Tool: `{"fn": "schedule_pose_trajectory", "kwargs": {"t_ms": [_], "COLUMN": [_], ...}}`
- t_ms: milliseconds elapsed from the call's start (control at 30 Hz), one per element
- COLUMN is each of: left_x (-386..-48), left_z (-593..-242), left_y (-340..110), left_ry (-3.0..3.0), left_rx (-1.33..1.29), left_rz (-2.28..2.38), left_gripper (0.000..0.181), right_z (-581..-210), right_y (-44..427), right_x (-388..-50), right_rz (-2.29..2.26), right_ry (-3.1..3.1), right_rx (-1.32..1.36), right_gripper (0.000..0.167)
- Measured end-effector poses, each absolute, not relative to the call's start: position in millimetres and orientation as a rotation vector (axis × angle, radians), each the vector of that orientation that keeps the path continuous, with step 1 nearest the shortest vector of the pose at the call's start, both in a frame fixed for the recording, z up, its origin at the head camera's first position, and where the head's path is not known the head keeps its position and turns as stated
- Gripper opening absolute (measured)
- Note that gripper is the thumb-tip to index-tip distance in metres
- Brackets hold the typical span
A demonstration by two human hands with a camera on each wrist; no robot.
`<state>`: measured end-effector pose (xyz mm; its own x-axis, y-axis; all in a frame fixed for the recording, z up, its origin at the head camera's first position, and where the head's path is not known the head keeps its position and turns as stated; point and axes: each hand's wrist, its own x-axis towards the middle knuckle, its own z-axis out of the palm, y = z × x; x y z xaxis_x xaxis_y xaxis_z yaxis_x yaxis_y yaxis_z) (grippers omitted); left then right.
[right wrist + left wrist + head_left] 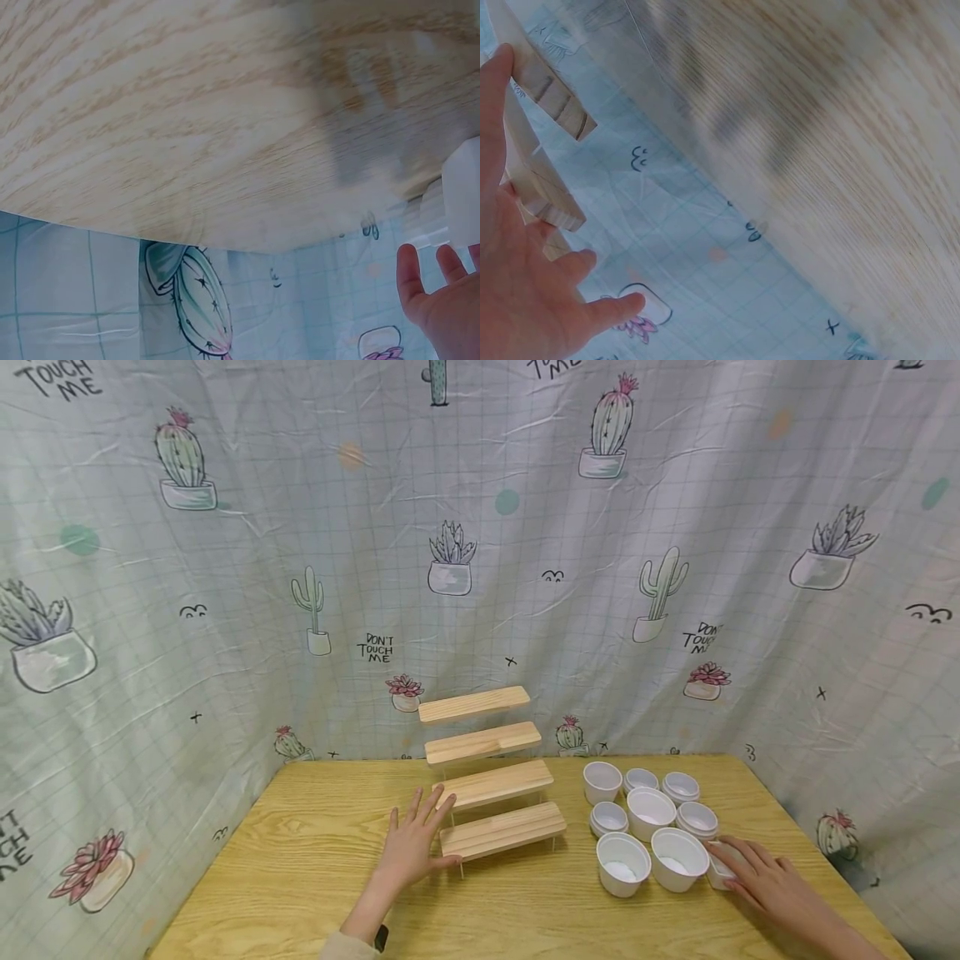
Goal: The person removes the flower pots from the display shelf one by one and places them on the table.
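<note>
At the left end of a stepped wooden stand [502, 829], my left hand [411, 847] has its fingers spread. Its thumb lies by the front corner of the lowest shelf. In the left wrist view, my fingers [615, 311] extend beside the ends of the stand's shelves [551, 94]; nothing is gripped. My right hand [780, 889] reaches over a white container [722, 868] at the right of a group of white cups. The hand partly hides that container. In the right wrist view, extended fingers [409, 274] lie beside white containers [461, 191].
Several white cups stand close together right of the stand, including two larger ones in front [622, 864] and some low round ones [697, 818]. They rest on a wood-grain table [300, 860]. A cactus-print curtain [487, 635] hangs behind and along both sides.
</note>
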<state>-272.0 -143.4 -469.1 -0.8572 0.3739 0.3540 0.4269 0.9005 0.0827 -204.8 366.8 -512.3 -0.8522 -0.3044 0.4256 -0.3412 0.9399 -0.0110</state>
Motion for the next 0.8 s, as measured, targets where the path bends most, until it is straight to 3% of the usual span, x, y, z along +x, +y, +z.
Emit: {"fn": "schedule_pose_trajectory", "kwargs": {"t_ms": [600,800], "left_x": [-272,-262], "left_z": [-465,-459], "left_y": [-144,-141], "left_ry": [-2.742,-2.664], "left_rx": [-0.595,-0.648], "left_rz": [-0.258,-0.285], "left_gripper": [0.091,0.079], "right_z": [-500,-486], "right_y": [371,356], "right_x": [-199,-199], "right_rz": [0.112,0.217], "right_ry": [-2.628,-2.563], "right_rx": [0.468,0.461], "right_gripper": [0.053,0.059]}}
